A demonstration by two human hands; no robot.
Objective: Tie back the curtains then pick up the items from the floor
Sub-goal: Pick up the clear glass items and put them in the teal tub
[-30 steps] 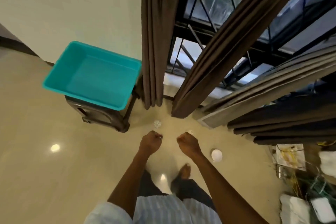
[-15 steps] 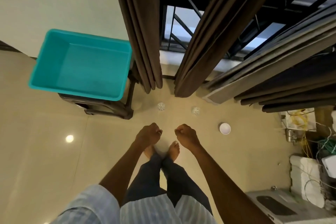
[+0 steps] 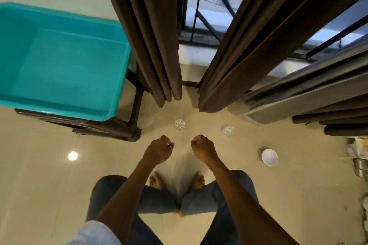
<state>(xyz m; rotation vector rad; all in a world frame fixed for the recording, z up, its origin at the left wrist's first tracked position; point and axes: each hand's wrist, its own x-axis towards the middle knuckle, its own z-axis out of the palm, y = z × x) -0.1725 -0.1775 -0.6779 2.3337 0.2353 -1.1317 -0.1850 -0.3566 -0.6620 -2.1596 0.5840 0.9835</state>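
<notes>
**Curtains parted, small things lying below the hems**

Two brown curtain panels fill the upper middle of the frame: the left panel and the right panel. Both are cut off by the top edge, so how they are gathered higher up cannot be told. Each runs lengthwise from the top edge down toward the centre. The left panel leans slightly rightward as it descends, and the right panel slants down and to the left. Their hems end apart, low near the floor, with a window grille showing in the gap between them. More dark folds stretch toward the right edge, their far ends out of frame.

Just below the hems lie two small ribbed pieces, the left clear item and the right clear item. They are too blurred to say what they are. A white bowl sits lower right of them, its mouth facing up.

Below the clear items, at the centre of the frame, the left hand and right hand hang side by side, apart. The fingers of each are curled in toward the palm, and nothing shows inside either. A ring sits on the left hand. Bare feet below are partly hidden by forearms and knees.

At the left a teal tub, cropped by the frame's edge, rests on a dark stool that is mostly hidden beneath it. Clutter at the right edge is too cut off to identify.
</notes>
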